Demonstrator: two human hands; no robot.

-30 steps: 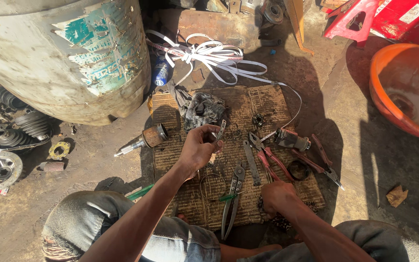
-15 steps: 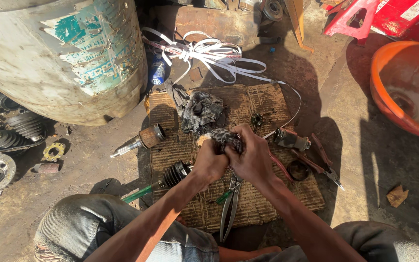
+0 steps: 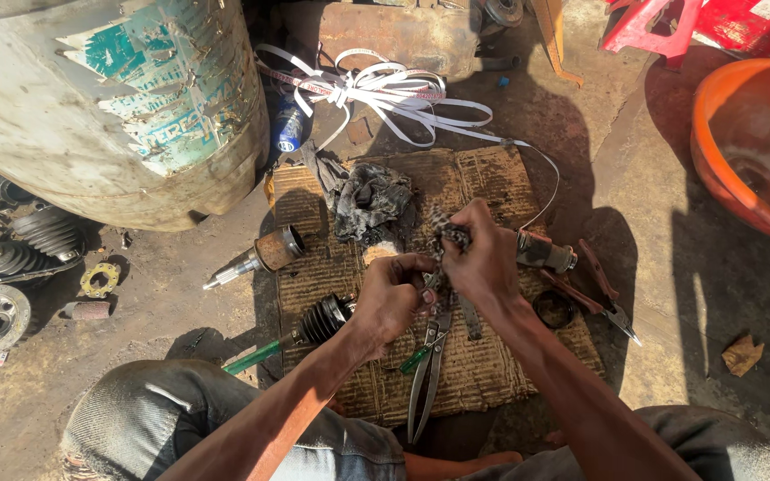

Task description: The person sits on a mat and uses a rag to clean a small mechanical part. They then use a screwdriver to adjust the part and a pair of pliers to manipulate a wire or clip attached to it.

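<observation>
Both my hands are up over the middle of the cardboard mat (image 3: 492,374), working one small part between them. Right hand (image 3: 485,263) is curled tight, fingers wrapped over a small dark metal part (image 3: 450,233); only a speckled bit shows past the knuckles. Left hand (image 3: 392,298) is closed too, fingertips pinched against the underside of that same part, touching the right hand.

I can't call the part's long axis: too much of it is buried in the fists. The exposed end pokes up and away from me, toward the grey rag (image 3: 369,200).

Around it: long-nosed pliers (image 3: 427,374) lie on the mat just below my hands, handles toward me, axis roughly along my line of sight. A shaft with rusty cup (image 3: 265,256) lies at the mat's left edge, axis slanting, thin end down-left. A rubber boot (image 3: 324,319) sits just left of my left hand. A short metal cylinder (image 3: 545,252) is just right of my right hand, partly behind it. A second pair of pliers (image 3: 603,298) lies further right.

The orange basin (image 3: 715,134) is cut off at the frame's right edge. The big drum (image 3: 91,116) is cropped top-left.
</observation>
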